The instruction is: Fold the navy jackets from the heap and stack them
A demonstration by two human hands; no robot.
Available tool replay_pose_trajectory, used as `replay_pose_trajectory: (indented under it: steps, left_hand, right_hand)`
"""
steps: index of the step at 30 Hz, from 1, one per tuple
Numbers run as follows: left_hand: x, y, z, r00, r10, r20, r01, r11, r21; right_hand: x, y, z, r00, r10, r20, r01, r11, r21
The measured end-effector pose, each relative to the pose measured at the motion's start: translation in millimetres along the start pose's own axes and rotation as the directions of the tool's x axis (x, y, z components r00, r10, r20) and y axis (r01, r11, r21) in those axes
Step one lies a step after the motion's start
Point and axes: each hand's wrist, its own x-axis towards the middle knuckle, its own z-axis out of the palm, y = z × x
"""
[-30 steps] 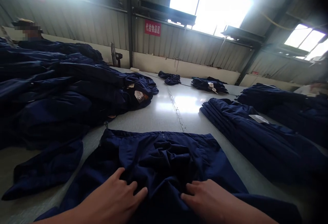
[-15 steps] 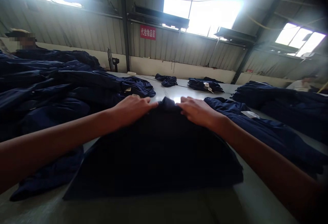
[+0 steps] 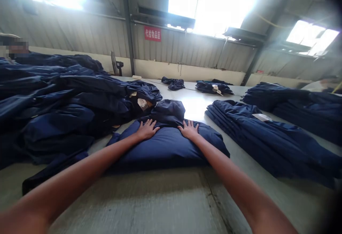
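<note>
A navy hooded jacket [image 3: 162,148] lies folded on the table in front of me, its hood [image 3: 169,110] pointing away toward the far side. My left hand [image 3: 148,130] rests flat on the jacket's upper left, fingers spread. On the upper right, close to the base of the hood, my right hand [image 3: 189,130] presses down in the same way, fingers apart. Neither hand grips the cloth. The underside of the jacket is hidden.
A large heap of navy garments [image 3: 61,102] covers the left side. To the right lie a neat stack of folded garments [image 3: 256,130] and a further pile [image 3: 301,109]. Small bundles [image 3: 213,88] sit farther back. A person [image 3: 16,46] is at far left.
Both hands have let go of the jacket's raised edge and now lie flat on it. The jacket, held up before, has come down folded onto the table with its hood showing.
</note>
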Motion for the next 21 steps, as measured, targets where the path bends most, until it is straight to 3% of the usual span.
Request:
replay_pose_trajectory:
  steps: [3,12,17,21]
  left_hand:
    - [5,-8,14.1,1.0,0.001,0.024,0.0,1.0,-0.023]
    - [3,-7,10.3,1.0,0.008,-0.004,-0.008,0.998,-0.059]
    - [-11,2,6.3,1.0,-0.007,-0.013,0.006,0.998,-0.056]
    - [-37,15,3.2,1.0,-0.006,-0.011,0.006,0.999,-0.044]
  right_hand:
    - [6,6,17,0.997,0.014,0.07,-0.02,0.996,0.083]
    - [4,7,15,0.999,-0.006,0.034,0.003,0.998,0.07]
    - [-4,6,12,0.999,0.007,0.043,-0.009,0.998,0.064]
    - [-27,6,6,0.996,0.002,0.09,-0.002,1.0,-0.002]
